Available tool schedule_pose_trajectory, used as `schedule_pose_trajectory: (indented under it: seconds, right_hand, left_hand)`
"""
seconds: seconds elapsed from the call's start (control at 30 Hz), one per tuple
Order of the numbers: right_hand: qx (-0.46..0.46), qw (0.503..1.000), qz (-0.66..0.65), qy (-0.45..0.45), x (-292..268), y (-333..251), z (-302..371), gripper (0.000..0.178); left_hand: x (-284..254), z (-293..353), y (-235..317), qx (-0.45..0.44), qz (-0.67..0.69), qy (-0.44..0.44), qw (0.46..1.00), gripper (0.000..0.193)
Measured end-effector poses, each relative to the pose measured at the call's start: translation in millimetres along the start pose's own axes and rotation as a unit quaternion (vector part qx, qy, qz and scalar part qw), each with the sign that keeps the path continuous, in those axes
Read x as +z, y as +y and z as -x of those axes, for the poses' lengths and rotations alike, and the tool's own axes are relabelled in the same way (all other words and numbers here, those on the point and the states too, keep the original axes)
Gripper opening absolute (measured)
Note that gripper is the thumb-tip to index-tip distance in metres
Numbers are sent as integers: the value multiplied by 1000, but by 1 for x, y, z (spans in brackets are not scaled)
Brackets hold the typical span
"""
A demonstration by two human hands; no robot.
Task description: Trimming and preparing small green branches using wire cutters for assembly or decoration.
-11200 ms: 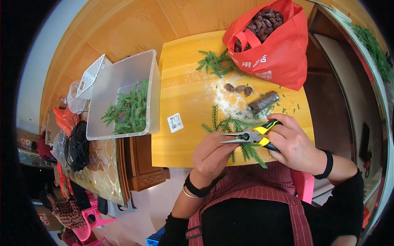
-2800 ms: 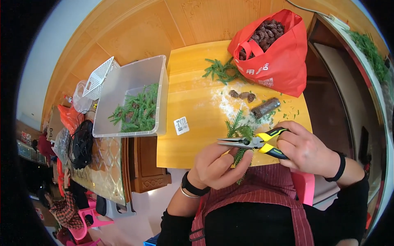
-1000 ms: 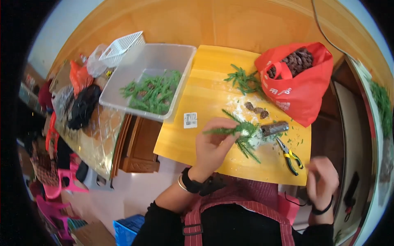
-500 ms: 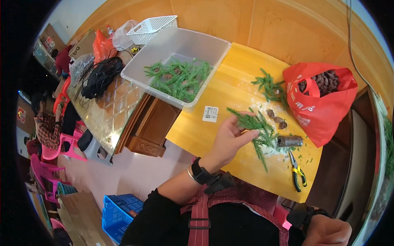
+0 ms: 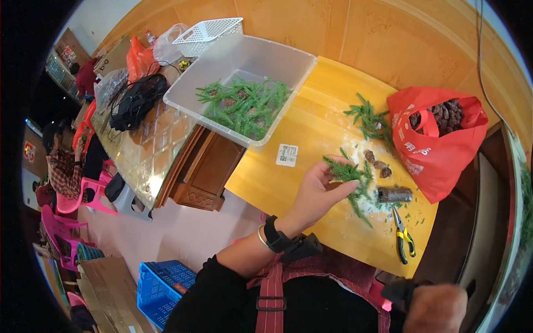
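Observation:
My left hand [image 5: 322,191] pinches a green artificial pine sprig [image 5: 355,172] between thumb and fingers, above the yellow table. Low on the right, beyond the table's edge, my right hand [image 5: 436,308] is smeared by motion and its fingers cannot be made out. Close to the sprig lie a few small pine cones [image 5: 385,172], a dark cylindrical roll [image 5: 395,194] and long-nose pliers [image 5: 402,236] with yellow and black handles. Another green pine sprig [image 5: 366,116] lies farther back, beside the red bag.
A clear plastic bin [image 5: 250,139] holds several green sprigs with pine cones. At the right stands a red bag [image 5: 427,161] full of pine cones. White powder and green scraps dot the yellow table [image 5: 266,188]. A blue crate [image 5: 155,294] sits lower left; people sit far left.
My left hand has moved slightly right with the sprig, which has turned a little. My right hand has shifted a little to the left and now blurs.

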State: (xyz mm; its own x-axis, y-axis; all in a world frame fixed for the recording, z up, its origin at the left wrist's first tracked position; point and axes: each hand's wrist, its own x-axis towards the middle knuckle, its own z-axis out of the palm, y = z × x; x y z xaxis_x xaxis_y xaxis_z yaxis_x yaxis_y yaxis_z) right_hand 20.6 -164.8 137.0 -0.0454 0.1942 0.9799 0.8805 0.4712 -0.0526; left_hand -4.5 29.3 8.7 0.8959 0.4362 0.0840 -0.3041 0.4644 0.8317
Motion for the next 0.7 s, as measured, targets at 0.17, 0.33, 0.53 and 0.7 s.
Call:
schedule_pose_trajectory:
  seconds: [0.17,0.33,0.53,0.7]
  right_hand:
    - [407,885,96,-205,31,48,49,33]
    - [454,872,132,-128,46,64,71,38]
    - [608,789,-52,-67,37,70,75,38]
    - [635,760,-136,-39,32,71,83,41]
  left_hand:
    - [-4,11,8,150,-292,0,945,31]
    - [13,10,5,152,-401,-53,902,37]
    - [5,5,11,114,-403,-87,904,40]
    - [0,4,7,176,-416,-117,884,35]
